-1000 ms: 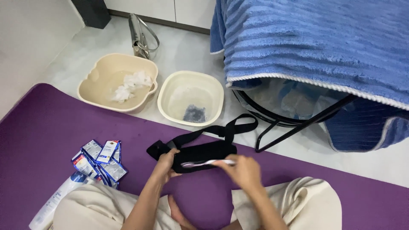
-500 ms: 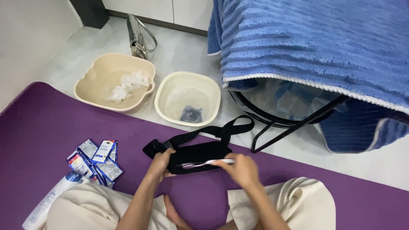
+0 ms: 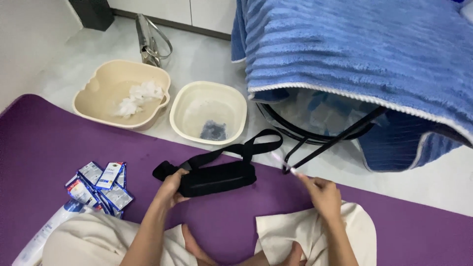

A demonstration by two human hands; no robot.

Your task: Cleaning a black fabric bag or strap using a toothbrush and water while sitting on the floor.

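We have one view only, from a camera worn on the head, looking steeply down and forward over our lap at the purple foam mat [image 3: 59, 148] and the pale tiled floor [image 3: 207, 54], close in.

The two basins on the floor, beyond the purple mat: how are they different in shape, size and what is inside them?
The left basin is beige, larger and irregular in outline; the right basin is paler cream, smaller and a rounded square. The left basin holds a white crumpled clump; the right basin holds a small dark blue-grey item. Both stand on the pale floor, side by side and nearly touching.
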